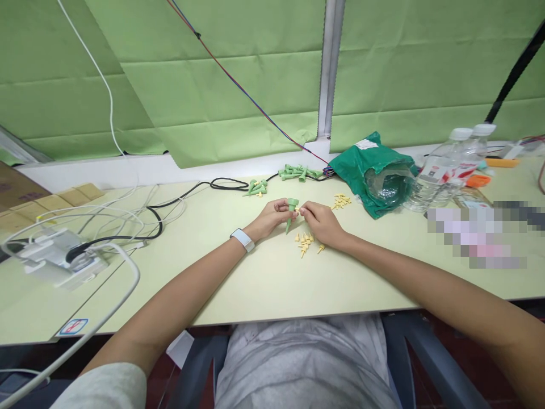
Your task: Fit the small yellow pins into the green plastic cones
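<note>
My left hand (275,217) is closed on a green cone-shaped plastic piece (292,209), its wide end up and its narrow tip pointing down. Right beside it, my right hand (321,221) pinches a small yellow plastic piece (297,210) against the side of the green one. Below the hands lie several loose yellow pieces (304,244), with another small yellow group (342,200) beyond my right hand. A pile of green cone pieces (298,172) rests at the back of the table. To its left is a small cluster of green pieces (258,187) with yellow bits among them.
A torn green plastic bag (357,162) stands at the back right, next to clear water bottles (438,170). White power strips (63,255) and tangled cables (157,213) cover the left side. Small cardboard boxes (55,203) sit at the far left.
</note>
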Motion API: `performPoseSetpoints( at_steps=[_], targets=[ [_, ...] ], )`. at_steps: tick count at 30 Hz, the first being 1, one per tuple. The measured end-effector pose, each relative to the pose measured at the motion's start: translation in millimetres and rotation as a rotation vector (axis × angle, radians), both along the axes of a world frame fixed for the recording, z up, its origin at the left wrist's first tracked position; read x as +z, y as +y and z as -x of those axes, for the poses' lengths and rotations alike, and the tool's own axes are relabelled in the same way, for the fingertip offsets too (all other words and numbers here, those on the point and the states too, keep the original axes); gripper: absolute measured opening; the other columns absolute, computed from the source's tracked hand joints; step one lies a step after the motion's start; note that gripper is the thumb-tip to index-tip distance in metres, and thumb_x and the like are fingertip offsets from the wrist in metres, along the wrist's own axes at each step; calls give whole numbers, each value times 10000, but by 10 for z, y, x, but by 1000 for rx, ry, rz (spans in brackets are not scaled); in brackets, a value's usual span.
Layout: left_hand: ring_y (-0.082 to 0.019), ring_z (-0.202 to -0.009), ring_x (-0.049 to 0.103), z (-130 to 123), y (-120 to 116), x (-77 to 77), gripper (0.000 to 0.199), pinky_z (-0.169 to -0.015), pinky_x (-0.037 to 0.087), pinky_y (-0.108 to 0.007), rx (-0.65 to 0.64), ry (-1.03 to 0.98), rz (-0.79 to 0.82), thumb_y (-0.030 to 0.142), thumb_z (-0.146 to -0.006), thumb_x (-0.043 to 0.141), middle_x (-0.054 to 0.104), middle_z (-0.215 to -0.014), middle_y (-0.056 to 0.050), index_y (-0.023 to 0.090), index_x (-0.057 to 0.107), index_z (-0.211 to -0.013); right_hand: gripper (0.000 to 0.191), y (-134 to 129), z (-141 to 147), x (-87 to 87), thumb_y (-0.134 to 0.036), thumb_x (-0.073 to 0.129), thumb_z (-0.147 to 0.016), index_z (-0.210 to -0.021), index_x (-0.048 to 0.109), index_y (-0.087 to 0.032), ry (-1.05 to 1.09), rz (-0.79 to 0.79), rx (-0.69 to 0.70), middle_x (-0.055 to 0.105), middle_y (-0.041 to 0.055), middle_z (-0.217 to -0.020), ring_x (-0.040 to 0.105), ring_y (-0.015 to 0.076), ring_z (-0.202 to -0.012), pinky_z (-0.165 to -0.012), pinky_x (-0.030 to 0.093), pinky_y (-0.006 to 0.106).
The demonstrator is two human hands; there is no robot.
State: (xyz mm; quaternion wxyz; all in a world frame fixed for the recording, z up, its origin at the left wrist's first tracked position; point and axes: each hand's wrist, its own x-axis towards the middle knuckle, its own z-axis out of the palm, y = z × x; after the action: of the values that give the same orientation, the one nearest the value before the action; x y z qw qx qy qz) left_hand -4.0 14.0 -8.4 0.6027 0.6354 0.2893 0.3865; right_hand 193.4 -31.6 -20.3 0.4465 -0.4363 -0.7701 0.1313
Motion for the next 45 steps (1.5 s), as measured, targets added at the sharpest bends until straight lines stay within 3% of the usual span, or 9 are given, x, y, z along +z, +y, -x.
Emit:
performPoseSetpoints(
  at_steps=[3, 10, 16, 22, 29, 36, 40, 43, 45],
  targets=[
    [-129, -774, 633, -5, 0, 4, 313, -787, 494, -279, 9, -25, 29, 265, -692, 891, 678, -859, -26, 150, 696, -908, 313, -7, -2, 26, -402, 470, -1052, -820, 594, -233, 45, 83, -1, 663, 4, -753, 576, 184, -676, -622, 372, 305],
    [-131, -790, 643, 12, 34, -45, 288, -828, 502, -294, -19, -22, 9, 272, -722, 882, 686, -876, -32, 155, 710, -921, 205, -3, -66, 44, -335, 490, -1043, -957, 643, -229, -176, -163, -44, 714, 52, -927, 604, 198, -765, -664, 360, 318],
    [-143, -799, 649, 23, 70, -94, 263, -804, 496, -295, -3, -3, -78, 281, -740, 865, 699, -893, -42, 164, 727, -930, 311, 21, -37, 47, -404, 480, -1028, -800, 588, -222, 56, 102, 64, 589, -12, -677, 521, 171, -634, -620, 363, 290],
    [-153, -821, 656, 21, 61, -71, 276, -817, 495, -302, -35, 3, -61, 280, -748, 861, 704, -919, -50, 159, 733, -961, 242, -6, -109, 92, -353, 477, -1016, -848, 572, -208, -198, -79, 15, 642, 39, -822, 508, 173, -701, -653, 304, 301],
    [-162, -873, 662, 4, 53, -80, 239, -867, 497, -318, -4, -11, -89, 237, -749, 839, 711, -944, -51, 162, 741, -955, 383, 26, -25, 76, -460, 432, -1021, -744, 533, -216, 151, 318, 139, 439, -31, -595, 408, 155, -569, -581, 308, 289],
    [-163, -882, 671, -7, 20, -40, 256, -906, 518, -340, 4, -29, -12, 258, -728, 858, 713, -980, -54, 163, 739, -934, 270, -42, -105, 92, -389, 476, -1032, -871, 589, -204, -214, -89, -2, 650, 40, -848, 511, 165, -712, -657, 296, 302],
    [-150, -841, 665, 8, 51, -76, 234, -855, 510, -316, 8, -10, -60, 245, -733, 856, 706, -923, -44, 156, 723, -904, 351, 4, -67, 60, -397, 479, -1012, -720, 531, -209, -46, 99, 50, 549, -1, -655, 467, 157, -627, -622, 302, 301],
    [-150, -822, 666, 9, 74, -102, 234, -837, 505, -313, 21, -13, -62, 237, -728, 854, 698, -875, -33, 157, 718, -901, 370, 40, -22, 44, -457, 465, -998, -736, 555, -211, 161, 353, 154, 497, -23, -583, 429, 150, -541, -567, 316, 297],
    [-160, -837, 674, 2, 72, -98, 256, -844, 510, -326, 27, -18, -38, 238, -726, 852, 707, -902, -42, 157, 726, -934, 382, 38, -27, 54, -473, 444, -1006, -777, 590, -205, 160, 400, 160, 512, -19, -584, 430, 152, -527, -555, 317, 298]
  ],
)
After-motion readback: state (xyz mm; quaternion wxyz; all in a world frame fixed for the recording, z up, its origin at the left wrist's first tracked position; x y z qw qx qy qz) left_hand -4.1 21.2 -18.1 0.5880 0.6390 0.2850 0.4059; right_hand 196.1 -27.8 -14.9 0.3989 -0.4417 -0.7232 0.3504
